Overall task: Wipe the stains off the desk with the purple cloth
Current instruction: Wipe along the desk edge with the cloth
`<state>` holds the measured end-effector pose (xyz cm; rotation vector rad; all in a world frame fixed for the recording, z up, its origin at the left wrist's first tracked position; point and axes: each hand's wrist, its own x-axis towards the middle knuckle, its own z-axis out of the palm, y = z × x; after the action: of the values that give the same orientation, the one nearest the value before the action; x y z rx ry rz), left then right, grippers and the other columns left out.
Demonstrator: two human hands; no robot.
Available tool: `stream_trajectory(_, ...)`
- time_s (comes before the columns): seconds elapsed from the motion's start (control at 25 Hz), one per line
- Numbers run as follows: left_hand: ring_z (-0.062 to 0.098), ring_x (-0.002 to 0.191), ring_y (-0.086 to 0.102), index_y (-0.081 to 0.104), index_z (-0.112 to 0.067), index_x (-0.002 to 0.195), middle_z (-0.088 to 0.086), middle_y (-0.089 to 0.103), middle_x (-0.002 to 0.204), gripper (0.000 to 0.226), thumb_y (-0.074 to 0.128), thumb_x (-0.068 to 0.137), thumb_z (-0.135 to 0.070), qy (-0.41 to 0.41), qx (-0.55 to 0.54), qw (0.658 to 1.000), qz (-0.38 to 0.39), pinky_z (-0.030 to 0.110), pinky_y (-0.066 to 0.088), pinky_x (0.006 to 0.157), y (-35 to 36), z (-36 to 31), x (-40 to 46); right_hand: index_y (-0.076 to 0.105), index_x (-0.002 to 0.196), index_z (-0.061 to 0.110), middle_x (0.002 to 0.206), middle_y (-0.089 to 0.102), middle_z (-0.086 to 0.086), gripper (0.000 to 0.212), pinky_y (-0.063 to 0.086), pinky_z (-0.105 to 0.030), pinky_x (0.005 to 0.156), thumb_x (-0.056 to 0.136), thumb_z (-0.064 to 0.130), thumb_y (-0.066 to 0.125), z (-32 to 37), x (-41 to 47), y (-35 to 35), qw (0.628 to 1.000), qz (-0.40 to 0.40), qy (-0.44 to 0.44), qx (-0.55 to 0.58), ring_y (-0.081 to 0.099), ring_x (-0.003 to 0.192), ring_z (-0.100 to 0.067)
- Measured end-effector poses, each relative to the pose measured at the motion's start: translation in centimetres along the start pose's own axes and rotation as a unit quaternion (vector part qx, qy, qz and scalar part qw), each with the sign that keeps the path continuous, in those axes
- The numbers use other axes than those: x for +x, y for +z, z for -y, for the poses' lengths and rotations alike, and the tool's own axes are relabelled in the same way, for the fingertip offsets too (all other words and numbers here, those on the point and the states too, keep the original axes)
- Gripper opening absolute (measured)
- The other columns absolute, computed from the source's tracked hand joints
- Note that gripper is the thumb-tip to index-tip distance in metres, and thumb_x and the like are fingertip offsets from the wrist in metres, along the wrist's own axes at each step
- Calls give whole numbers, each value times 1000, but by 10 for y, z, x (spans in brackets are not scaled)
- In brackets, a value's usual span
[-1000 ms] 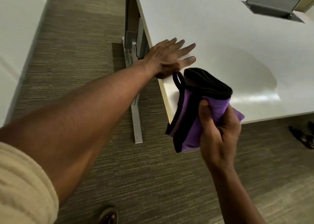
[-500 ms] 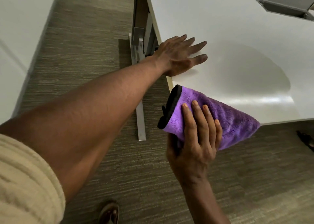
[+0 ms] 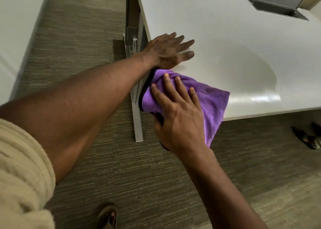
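Note:
The purple cloth, edged in black, lies over the near left corner of the white desk, part of it hanging off the front edge. My right hand presses on the cloth from above with fingers spread and thumb under it. Just behind the cloth, my left hand rests flat on the desk's left edge, fingers apart, holding nothing. No stains show on the glossy desk top.
A grey cable hatch stands open at the desk's far right. The desk's metal leg and foot run along the carpet below the corner. Sandals lie under the desk at right. My own sandalled foot is at the bottom.
My right hand turned the folded cloth over and brought it up from below the desk's edge onto the corner, flattening it. My left hand stayed flat on the desk.

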<state>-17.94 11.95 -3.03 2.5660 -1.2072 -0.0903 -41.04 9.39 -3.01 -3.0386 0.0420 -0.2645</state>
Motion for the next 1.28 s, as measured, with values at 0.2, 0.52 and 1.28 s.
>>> stream_trajectory(0.2,22,156,6,11,-40,159,1,12,169,77,8,92,-77,11,3,1000,-2,42,5,126,0,1,-6,61,142,34,162,43,9,51,10,-46,129,91,30,57,-33,-35,3,986,23,-164,5,15,160,-23)
stream_trajectory(0.52,21,157,5,11,-39,159,0,11,169,74,9,93,-74,9,-1,1000,-5,41,5,127,-2,-2,-7,66,138,25,149,61,3,47,41,-49,113,92,29,73,-32,-20,24,982,-124,-145,-10,44,149,-26)
stream_trajectory(1.28,24,156,6,11,-41,159,3,13,169,74,10,93,-75,12,1,1000,-5,43,5,126,2,0,-6,37,159,33,169,30,-2,64,31,-51,123,98,40,56,-111,12,-8,881,19,-462,-98,24,158,-33)
